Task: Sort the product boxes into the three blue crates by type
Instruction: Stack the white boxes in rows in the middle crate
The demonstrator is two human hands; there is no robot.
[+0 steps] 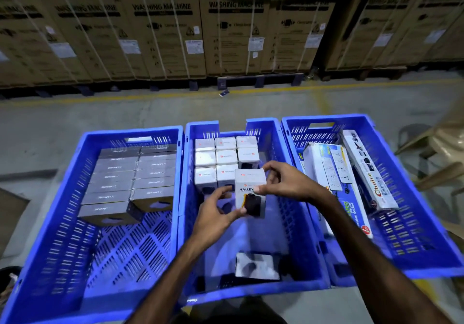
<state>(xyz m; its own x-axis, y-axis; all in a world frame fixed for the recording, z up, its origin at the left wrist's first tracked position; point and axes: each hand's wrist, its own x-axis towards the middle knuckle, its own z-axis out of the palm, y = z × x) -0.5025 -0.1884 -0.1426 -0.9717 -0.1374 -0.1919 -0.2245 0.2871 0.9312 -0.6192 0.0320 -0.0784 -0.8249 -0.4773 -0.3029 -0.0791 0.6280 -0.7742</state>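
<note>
Three blue crates sit side by side on the floor. Above the middle crate (296, 223), both hands hold one small white box marked HALLEY (251, 185). My left hand (216, 213) pinches its lower left corner, and my right hand (283, 180) grips its upper right side. Several matching white boxes (221, 158) stand in rows at the far end of this crate, and one more white box (256, 266) lies near its front wall. The left crate (62, 236) holds several grey boxes (130, 178) in two rows. Long power-strip boxes (336, 173) lie in the right crate (414, 236).
Large cardboard washing-machine cartons (226, 30) on pallets line the far wall behind a yellow floor line (175, 95). Beige plastic chairs (442, 153) stand to the right of the crates. A dark object (10, 281) sits at the lower left edge.
</note>
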